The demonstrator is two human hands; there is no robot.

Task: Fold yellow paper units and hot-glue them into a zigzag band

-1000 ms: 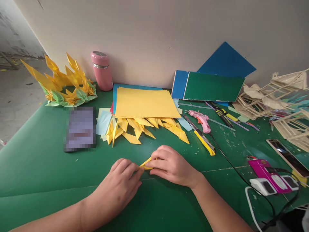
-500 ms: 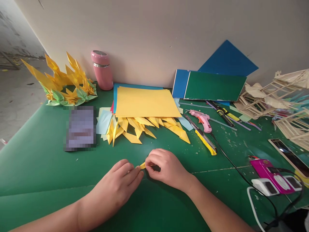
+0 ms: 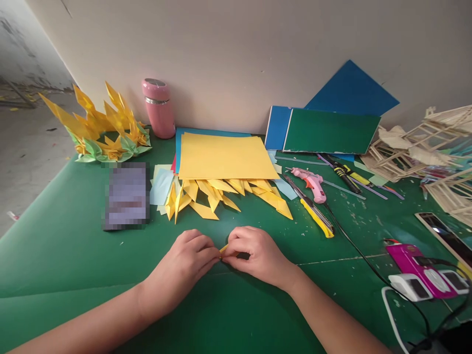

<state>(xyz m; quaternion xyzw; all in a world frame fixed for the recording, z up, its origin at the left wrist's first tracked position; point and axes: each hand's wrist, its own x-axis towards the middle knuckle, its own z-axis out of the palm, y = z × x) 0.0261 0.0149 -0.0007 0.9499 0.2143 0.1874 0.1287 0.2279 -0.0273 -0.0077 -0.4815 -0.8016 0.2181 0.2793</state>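
Between my fingertips is a small piece of folded yellow paper (image 3: 223, 249), mostly covered by both hands. My left hand (image 3: 190, 260) pinches its left end, fingers closed. On the other end, my right hand (image 3: 254, 253) has thumb and fingertips pressed together. The two hands nearly touch, low over the green table (image 3: 206, 309). Just beyond them lie several pointed, folded yellow paper pieces (image 3: 208, 211), partly under a stack of yellow paper sheets (image 3: 228, 157).
A yellow utility knife (image 3: 317, 219) and pink glue gun (image 3: 309, 183) with a trailing cord lie to the right. A magenta power strip (image 3: 413, 265) sits near the right edge. A paper crown (image 3: 114, 137) and pink bottle (image 3: 160, 110) stand at the back left.
My left hand has shifted slightly right and up, closer to my right hand. Less of the yellow paper shows between them. The view has moved a little.
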